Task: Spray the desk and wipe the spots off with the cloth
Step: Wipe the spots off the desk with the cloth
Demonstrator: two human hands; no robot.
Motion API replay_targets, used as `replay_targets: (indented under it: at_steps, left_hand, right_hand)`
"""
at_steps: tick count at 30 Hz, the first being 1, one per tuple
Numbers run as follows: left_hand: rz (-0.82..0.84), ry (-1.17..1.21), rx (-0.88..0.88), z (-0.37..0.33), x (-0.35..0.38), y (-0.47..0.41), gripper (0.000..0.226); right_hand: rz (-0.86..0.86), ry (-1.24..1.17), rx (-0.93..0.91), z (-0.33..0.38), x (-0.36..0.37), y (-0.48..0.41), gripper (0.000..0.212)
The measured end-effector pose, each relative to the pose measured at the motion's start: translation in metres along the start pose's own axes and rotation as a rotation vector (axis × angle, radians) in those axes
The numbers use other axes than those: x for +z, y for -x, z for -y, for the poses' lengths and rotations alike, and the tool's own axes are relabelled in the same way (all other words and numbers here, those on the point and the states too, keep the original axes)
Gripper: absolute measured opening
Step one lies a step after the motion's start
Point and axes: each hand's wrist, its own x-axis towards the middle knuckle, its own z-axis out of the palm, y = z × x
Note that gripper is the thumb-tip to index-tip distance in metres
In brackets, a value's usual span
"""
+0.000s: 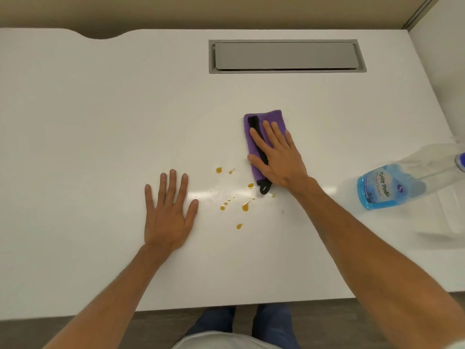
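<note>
A folded purple cloth (273, 119) with a black strap lies on the white desk (100, 122). My right hand (276, 157) presses flat on the cloth, fingers spread over its lower part. Several amber spots (245, 206) dot the desk just left of and below the cloth. My left hand (169, 212) rests flat on the desk, palm down and fingers apart, to the left of the spots. A clear spray bottle (392, 185) with blue liquid stands at the right, apart from both hands.
A grey cable-tray lid (286, 55) is set into the desk at the back. A white side panel (442, 71) rises along the right edge. The desk's front edge (226, 308) runs above my legs.
</note>
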Motion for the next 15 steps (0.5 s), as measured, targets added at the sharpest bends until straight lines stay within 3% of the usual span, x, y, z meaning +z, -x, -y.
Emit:
replay_targets:
  at_steps: [5,11,15]
  left_hand:
    - [0.001,0.004,0.003,0.002,0.0,0.001,0.068]
    - [0.031,0.028,-0.005,0.003,0.0,0.001,0.069]
    - [0.017,0.042,-0.007,0.0,0.001,0.002,0.069]
  right_hand:
    - [-0.003,0.027,-0.106,0.031,0.013,0.057,0.073]
    - [-0.003,0.049,-0.039,0.024,0.025,0.165,0.068]
    - [0.015,0.051,-0.009,-0.004,0.019,0.182,0.068]
